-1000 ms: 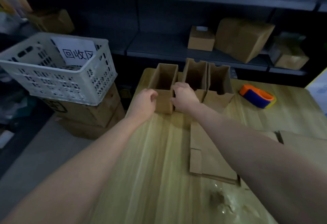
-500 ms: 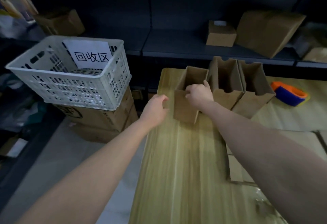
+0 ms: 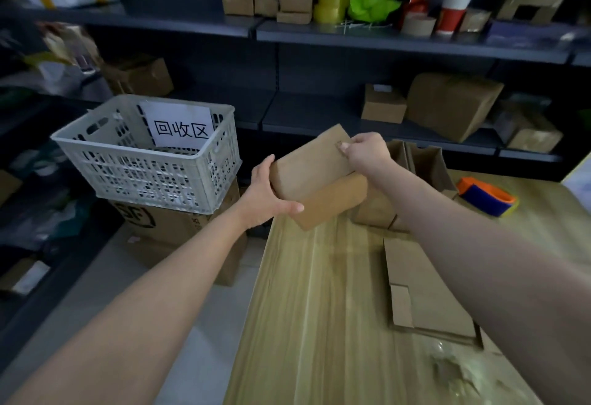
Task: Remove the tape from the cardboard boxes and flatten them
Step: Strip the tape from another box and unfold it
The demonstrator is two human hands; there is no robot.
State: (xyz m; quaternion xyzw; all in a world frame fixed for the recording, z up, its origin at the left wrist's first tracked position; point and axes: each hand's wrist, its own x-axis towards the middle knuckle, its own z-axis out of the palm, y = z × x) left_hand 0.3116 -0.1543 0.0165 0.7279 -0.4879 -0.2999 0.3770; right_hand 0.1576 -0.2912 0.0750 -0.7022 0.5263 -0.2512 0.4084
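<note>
Above table (image 3: 307, 292) edge — box (image 3: 311, 166) tilted, long axis up-right; L hand (image 3: 267, 195) grips low end, R hand (image 3: 366, 151) pinches top.

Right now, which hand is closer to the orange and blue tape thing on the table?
Right. The right hand pinches the far top edge of the held cardboard box, nearer the tape dispenser. The left hand grips the box's opposite end, farther away.
</note>
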